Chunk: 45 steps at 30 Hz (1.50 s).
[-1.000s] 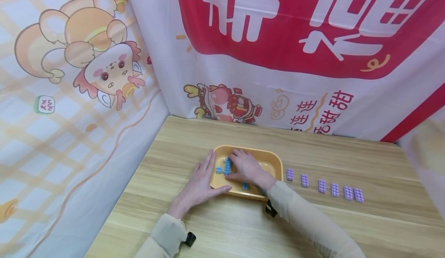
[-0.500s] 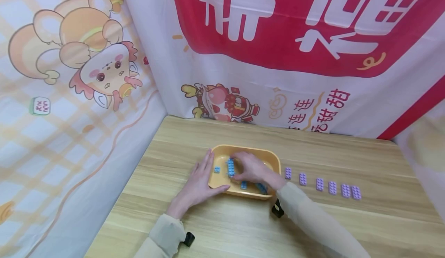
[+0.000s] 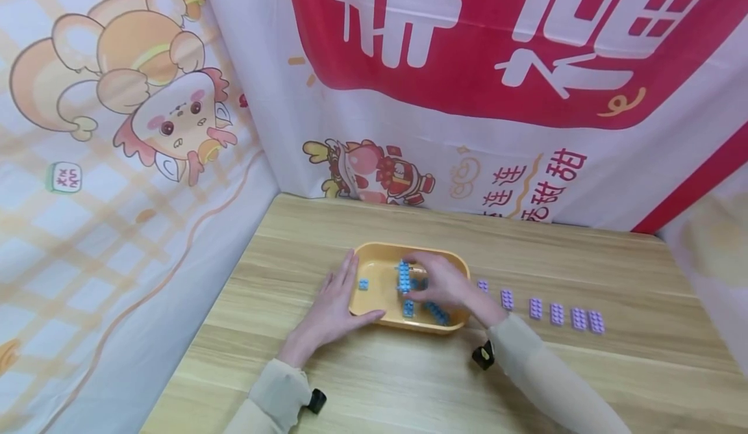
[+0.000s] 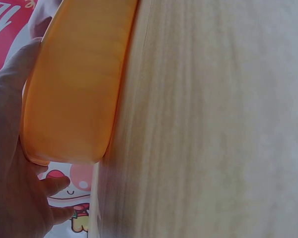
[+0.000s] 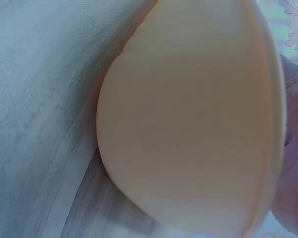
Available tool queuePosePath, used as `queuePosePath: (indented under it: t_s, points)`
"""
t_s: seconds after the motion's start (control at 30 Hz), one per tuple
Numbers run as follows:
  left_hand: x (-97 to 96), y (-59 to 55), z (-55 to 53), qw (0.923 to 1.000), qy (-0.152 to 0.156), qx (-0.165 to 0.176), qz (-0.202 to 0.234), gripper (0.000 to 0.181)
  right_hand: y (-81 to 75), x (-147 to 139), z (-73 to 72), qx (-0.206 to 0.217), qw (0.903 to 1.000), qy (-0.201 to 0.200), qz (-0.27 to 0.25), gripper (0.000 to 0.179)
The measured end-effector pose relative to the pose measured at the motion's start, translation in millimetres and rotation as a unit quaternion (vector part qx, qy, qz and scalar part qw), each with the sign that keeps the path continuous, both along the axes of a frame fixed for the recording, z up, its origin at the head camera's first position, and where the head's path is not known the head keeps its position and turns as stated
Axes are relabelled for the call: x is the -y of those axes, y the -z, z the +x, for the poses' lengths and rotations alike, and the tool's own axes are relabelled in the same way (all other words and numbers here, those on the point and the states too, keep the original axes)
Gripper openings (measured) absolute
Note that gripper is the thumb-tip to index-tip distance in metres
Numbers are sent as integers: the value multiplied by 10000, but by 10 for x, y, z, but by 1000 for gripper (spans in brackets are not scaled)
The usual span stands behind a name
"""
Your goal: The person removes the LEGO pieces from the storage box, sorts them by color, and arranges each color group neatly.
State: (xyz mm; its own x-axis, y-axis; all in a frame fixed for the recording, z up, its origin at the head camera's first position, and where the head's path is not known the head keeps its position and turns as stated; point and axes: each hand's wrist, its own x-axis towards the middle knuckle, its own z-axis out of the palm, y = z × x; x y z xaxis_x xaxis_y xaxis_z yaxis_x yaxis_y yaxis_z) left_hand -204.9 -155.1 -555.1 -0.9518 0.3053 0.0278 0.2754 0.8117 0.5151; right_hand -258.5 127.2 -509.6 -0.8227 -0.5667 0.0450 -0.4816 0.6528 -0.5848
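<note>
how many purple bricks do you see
6 purple bricks, in a row right of the tray: the leftmost partly covered by the right wrist, then three spaced apart, then two close together at the right end. The right hand could hide more.

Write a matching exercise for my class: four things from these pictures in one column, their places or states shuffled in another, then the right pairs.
Column 1
1. Oblong orange-yellow plastic tray
2. Small purple rectangular studded bricks
3. Left hand
4. Right hand

Column 2
A. Resting against the tray's left end
B. Pinching a long blue studded piece
C. Lying in a rough row on the wooden table
D. Containing smaller blue studded pieces

Pairs: 1-D, 2-C, 3-A, 4-B
</note>
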Motion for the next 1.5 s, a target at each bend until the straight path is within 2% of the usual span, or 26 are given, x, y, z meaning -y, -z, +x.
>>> queuePosePath:
  t_s: [0.17,0.27,0.57,0.8,1.1,1.5]
  points:
    - [-3,-8,-6,10000,10,62,-38,134,-36,-118,57,-382,9991,-10,-179,71]
    - [-7,-14,-14,10000,20,74,-63,134,-31,-212,79,-459,9981,-18,-417,72]
    - [-10,-13,-9,9999,57,-3,-120,134,-35,-450,213,-298,9970,197,-690,75]
    - [-3,-20,-1,9999,57,-50,-71,133,-45,-589,350,-122,9964,559,-619,78]
    - [-2,-9,-7,9999,51,59,-118,133,25,-752,484,-400,9948,657,-669,79]
    - [-1,15,-1,9999,55,18,-136,134,90,-1027,730,-355,9904,1088,-769,79]
